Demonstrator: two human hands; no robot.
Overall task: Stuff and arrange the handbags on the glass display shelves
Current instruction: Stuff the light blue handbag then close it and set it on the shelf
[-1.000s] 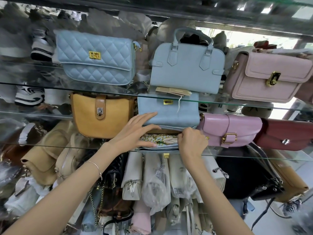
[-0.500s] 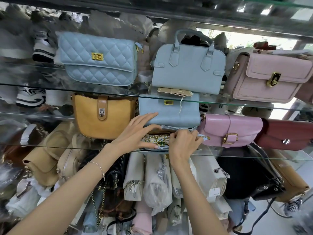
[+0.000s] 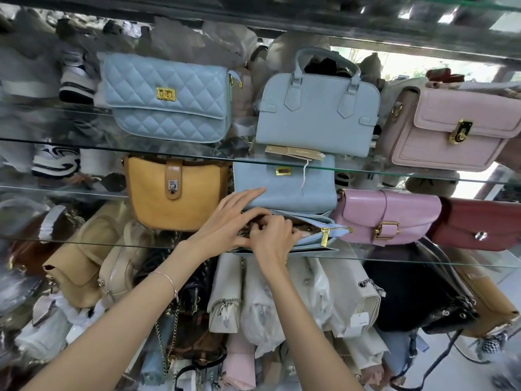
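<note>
A light blue handbag (image 3: 290,190) lies on the middle glass shelf (image 3: 423,258), its top zip open toward me, gold zip pull (image 3: 324,235) hanging at the right. My left hand (image 3: 228,218) rests flat on the bag's front, fingers spread along the opening. My right hand (image 3: 272,235) is pushed into the opening, fingers curled over the stuffing inside, which is mostly hidden. To the left stands a mustard bucket bag (image 3: 176,193), to the right a pink flap bag (image 3: 386,215).
The upper shelf carries a quilted blue bag (image 3: 166,97), a blue top-handle bag (image 3: 315,114) and a pale pink satchel (image 3: 451,131). A dark red bag (image 3: 479,224) sits far right. Below, several wrapped and beige bags are packed tightly; a black bag (image 3: 417,294) hangs lower right.
My right hand slid left along the zip opening and now presses into the bag beside my left hand. The patterned stuffing seen earlier is now covered by both hands.
</note>
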